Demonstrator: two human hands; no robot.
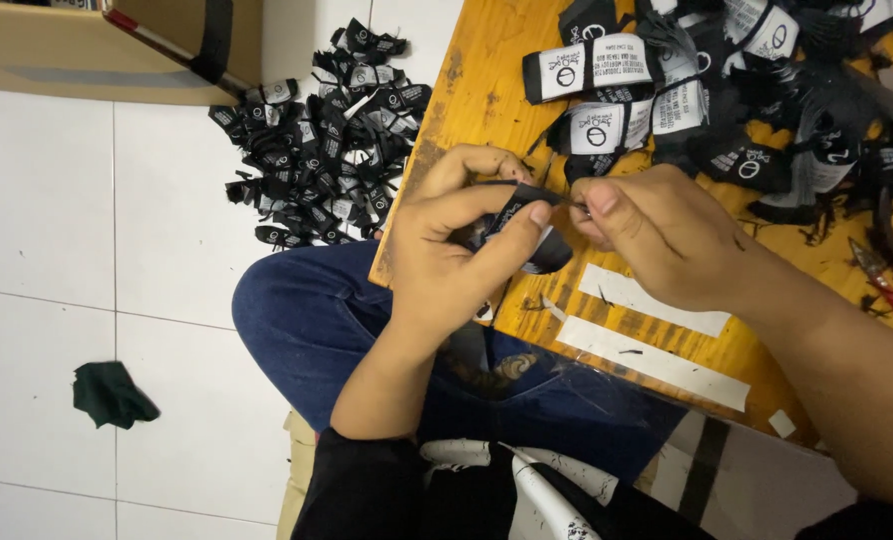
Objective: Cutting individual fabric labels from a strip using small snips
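Both hands closed on one black label above the board edge.
Left hand [457, 235] pinches the label [527, 225], its long axis running toward the right hand [657, 225], which nips its near end; label heap [707, 90] lies beyond.

Floor: white glossy tiles [47, 200] with thin grey joints.
Worktop: orange-brown wooden board [487, 80], scuffed and dark-stained, two white tape strips [657, 300] stuck on it.
Corner: cardboard box [77, 40] at the top left, a black strap across it.
Light: even and soft, probably from overhead.
Stray: dark green cloth scrap [112, 393] on the tiles.
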